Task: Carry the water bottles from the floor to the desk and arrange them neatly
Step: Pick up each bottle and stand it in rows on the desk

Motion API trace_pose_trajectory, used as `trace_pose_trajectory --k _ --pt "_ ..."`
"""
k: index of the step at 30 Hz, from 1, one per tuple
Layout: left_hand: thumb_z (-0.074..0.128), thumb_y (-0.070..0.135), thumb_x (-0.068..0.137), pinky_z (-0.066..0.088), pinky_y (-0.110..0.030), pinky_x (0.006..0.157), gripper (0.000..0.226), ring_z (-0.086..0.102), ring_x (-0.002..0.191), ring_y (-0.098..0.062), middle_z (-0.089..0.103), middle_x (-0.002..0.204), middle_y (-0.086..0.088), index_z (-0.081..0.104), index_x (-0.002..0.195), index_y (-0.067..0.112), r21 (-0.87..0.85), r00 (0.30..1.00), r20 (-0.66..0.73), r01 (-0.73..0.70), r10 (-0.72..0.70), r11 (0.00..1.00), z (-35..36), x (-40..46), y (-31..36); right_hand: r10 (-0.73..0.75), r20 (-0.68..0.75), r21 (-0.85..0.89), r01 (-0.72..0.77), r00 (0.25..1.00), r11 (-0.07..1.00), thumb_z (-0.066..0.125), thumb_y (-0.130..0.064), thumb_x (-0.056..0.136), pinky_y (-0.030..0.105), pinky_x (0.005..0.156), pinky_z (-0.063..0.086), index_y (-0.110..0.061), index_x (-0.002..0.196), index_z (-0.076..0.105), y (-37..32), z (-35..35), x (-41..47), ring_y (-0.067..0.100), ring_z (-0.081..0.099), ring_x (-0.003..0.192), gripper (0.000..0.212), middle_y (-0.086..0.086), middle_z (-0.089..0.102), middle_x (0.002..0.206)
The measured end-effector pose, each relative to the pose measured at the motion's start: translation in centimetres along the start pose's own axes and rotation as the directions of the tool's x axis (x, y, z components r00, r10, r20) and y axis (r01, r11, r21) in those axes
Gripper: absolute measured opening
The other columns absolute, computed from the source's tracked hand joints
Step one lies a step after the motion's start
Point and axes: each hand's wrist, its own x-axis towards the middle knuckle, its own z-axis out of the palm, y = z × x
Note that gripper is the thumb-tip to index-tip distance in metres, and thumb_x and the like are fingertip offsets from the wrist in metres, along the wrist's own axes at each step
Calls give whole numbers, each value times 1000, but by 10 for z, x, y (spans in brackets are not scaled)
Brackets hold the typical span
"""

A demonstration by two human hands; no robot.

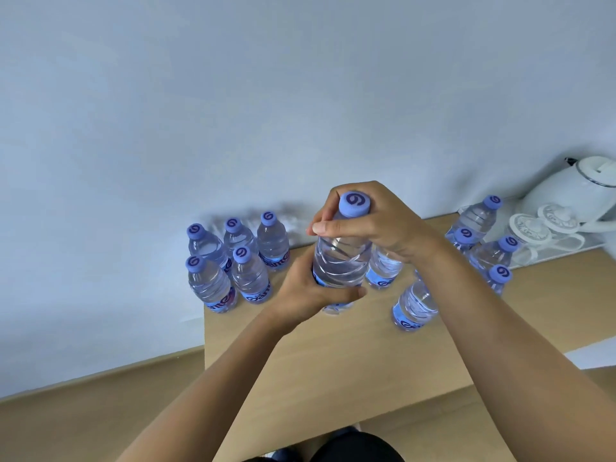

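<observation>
We see one bottle upright over the desk, the left hand wrapped round its base and the right hand curled round its cap (other bottles stand on both sides).

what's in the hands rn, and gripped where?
One water bottle: right hand grips its neck just under the cap, left hand grips the lower body.
</observation>
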Motion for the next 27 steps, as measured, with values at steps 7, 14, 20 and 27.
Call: trace_pose_trajectory --k 7,14,20,27 --pt "86 7 67 53 -18 68 41 72 83 -11 75 92 2 66 102 16 -52 989 -144 -47 39 998 -4 -11 10 40 -274 33 -32 961 999 82 -30 79 20 62 51 -9 78 69 3 27 6 9 65 64 25 -5 67 66" --pt "85 7 71 52 -16 70 41 72 88 -10 75 96 4 64 104 18 -60 982 -159 -117 106 991 -3 -19 28 22 -364 89 12 931 996 74 -18 71 32 65 50 -7 71 63 -2 43 9 14 61 61 15 -2 62 61" --pt "86 3 67 55 -24 77 66 70 99 -18 72 109 0 53 123 13 -133 996 -57 -81 74 988 -15 -29 35 24 -282 185 30 959 982 72 -13 64 33 62 52 -7 65 63 -28 32 17 26 64 65 11 15 64 71" --pt "82 8 67 47 -23 52 51 62 62 -19 68 75 -8 52 105 -5 -178 995 -85 -60 46 982 -9 -38 40 10 -199 276 46 980 960 72 -13 68 36 67 56 -11 67 68 -51 29 24 29 67 69 5 20 65 76"
